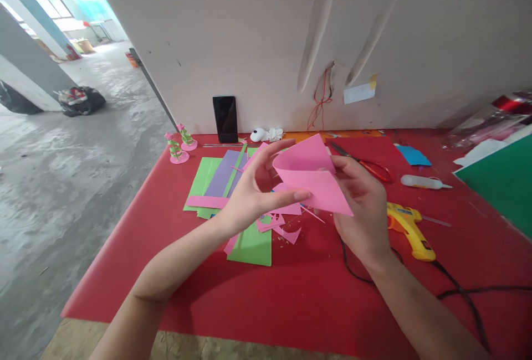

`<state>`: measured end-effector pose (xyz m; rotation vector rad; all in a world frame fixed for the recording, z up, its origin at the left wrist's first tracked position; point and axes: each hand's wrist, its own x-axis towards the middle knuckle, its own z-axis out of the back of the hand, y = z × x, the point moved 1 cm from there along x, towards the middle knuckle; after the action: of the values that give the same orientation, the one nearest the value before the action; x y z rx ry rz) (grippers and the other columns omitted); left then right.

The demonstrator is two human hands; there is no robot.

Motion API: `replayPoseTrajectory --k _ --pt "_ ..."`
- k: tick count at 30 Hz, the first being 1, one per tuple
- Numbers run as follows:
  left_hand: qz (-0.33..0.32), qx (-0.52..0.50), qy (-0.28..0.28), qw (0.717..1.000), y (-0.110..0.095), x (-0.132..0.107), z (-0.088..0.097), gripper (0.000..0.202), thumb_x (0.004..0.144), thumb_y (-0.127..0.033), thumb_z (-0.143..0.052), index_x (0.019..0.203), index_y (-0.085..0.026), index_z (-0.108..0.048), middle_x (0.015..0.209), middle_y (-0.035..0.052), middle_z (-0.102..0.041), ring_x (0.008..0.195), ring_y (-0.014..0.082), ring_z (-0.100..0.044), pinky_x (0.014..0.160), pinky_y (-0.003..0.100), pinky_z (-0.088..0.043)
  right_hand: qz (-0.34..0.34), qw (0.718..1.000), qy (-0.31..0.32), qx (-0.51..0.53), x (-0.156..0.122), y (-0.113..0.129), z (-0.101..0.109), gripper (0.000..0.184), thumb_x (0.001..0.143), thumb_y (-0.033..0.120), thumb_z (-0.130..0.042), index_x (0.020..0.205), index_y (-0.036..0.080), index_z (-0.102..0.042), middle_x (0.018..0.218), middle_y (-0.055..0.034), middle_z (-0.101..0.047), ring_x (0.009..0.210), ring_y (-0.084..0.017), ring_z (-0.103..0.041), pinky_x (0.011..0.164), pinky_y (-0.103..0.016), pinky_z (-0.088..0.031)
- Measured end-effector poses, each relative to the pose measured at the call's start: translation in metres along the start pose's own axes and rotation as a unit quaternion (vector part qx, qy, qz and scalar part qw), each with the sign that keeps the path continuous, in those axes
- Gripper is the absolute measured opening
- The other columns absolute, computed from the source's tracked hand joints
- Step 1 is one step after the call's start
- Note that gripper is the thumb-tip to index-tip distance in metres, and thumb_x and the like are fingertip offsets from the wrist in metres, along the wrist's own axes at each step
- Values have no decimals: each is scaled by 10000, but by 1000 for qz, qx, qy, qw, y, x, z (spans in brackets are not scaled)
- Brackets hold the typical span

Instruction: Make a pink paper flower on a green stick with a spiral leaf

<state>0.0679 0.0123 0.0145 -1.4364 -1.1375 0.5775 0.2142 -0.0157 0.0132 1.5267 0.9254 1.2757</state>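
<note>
A pink craft sheet (pixel 310 174), bent over on itself into a loose fold, is held up above the table between both hands. My left hand (pixel 264 183) is closed on its bent left side, thumb in front and fingers behind. My right hand (pixel 361 199) grips the open right side, its fingers partly hidden by the sheet. Below lie pink scraps (pixel 288 234), a green sheet (pixel 251 246), and a pile with a purple sheet (pixel 224 174) and a pink strip (pixel 206 201).
To the right lie a yellow glue gun (pixel 409 227) with a black cord, a glue bottle (pixel 424 182), red-handled scissors (pixel 369 169) and a blue piece (pixel 413 155). A phone (pixel 225 119) leans on the white panel (pixel 249 44). Small pink-green ornaments (pixel 178 152) stand at the red table's (pixel 137 260) left edge.
</note>
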Motion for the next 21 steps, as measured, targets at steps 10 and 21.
replayPoseTrajectory --k 10,21 --pt "37 -12 -45 998 6 5 5 451 690 -259 -793 1095 -273 -595 911 -21 -662 811 111 -635 735 221 -541 3 998 11 -63 0 6 6 153 718 337 -744 788 226 -665 732 10 -642 505 -74 -523 421 -211 -443" --pt "44 4 -32 999 8 8 9 279 771 -436 -708 848 -174 -656 810 13 -687 743 116 -636 654 219 -504 -14 1000 -14 -18 3 -1 8 127 746 319 -738 763 225 -655 572 45 -554 429 -68 -481 405 -224 -419"
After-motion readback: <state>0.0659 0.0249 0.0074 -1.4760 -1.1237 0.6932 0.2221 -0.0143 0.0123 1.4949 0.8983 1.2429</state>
